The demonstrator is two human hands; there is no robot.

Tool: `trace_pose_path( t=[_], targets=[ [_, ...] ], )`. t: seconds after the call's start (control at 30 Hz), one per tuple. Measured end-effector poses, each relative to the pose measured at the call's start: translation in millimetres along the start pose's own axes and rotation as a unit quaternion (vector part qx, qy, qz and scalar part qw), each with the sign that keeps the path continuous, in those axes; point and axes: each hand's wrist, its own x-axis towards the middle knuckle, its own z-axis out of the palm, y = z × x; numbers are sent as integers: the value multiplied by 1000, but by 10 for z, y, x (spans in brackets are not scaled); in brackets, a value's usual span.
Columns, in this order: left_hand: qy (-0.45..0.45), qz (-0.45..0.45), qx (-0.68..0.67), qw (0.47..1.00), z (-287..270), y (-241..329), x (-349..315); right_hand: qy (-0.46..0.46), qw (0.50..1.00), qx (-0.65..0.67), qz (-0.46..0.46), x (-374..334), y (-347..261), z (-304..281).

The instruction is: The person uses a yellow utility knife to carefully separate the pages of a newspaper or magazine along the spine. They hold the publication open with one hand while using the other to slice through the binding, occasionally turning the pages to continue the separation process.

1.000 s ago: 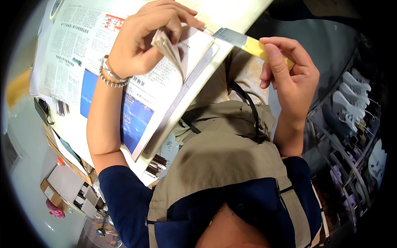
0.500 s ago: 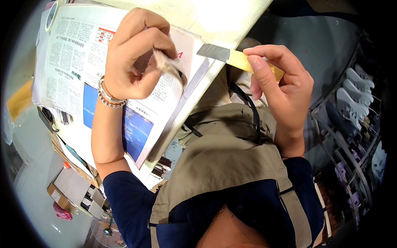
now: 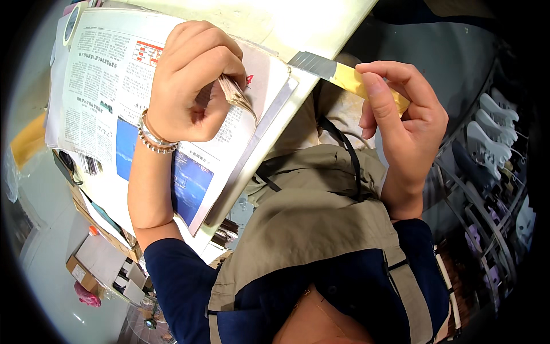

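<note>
My left hand (image 3: 196,86) is closed over the newspaper (image 3: 94,86), pinching a small stack of thin, brownish-grey layered pieces (image 3: 234,94). Its layered edge points toward my right hand; the rest is hidden in my palm. In my right hand (image 3: 407,109), between thumb and fingers, is a snap-off knife blade (image 3: 314,64) with a yellow wrapped grip (image 3: 350,80). The blade points left, over the table's right edge, apart from the stack. Under my left forearm, the newspaper shows blue pictures and printed columns.
The pale table (image 3: 286,23) slants across the upper left, with a grey strip (image 3: 260,129) along its near-right edge. A tape roll (image 3: 72,24) lies at its far-left corner. White hangers (image 3: 490,137) hang at the right. A cardboard box (image 3: 82,269) stands at lower left.
My right hand has moved slightly right with the knife blade. My left hand has shifted a little downward and right, and the stack's layered edge now shows more sharply.
</note>
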Motion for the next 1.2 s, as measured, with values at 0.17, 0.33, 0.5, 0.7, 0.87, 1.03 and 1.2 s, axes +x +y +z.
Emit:
trace_pose_path(
  t=[0.17, 0.33, 0.5, 0.7, 0.87, 1.03, 1.2],
  targets=[
    [-7, -4, -2, 1000, -12, 8, 11, 5, 1000, -25, -16, -12, -5, -5],
    [-7, -7, -1, 1000, -5, 12, 10, -3, 1000, -23, -9, -38, -28, -15],
    [0, -13, -3, 1000, 3, 32, 23, -5, 1000, -26, -11, -34, -9, 1],
    [12, -3, -10, 1000, 19, 17, 39, -1, 999, -23, -22, -28, 19, 48],
    [-16, 3, -2, 1000, -11, -8, 12, 3, 998, -46, -36, -38, 20, 35],
    [-18, 3, 0, 1000, -8, -13, 7, 3, 999, -44, -14, -62, -16, 38],
    [-16, 2, 1, 1000, 1, -16, 5, 19, 997, -64, -34, -85, -26, 42]
  ],
)
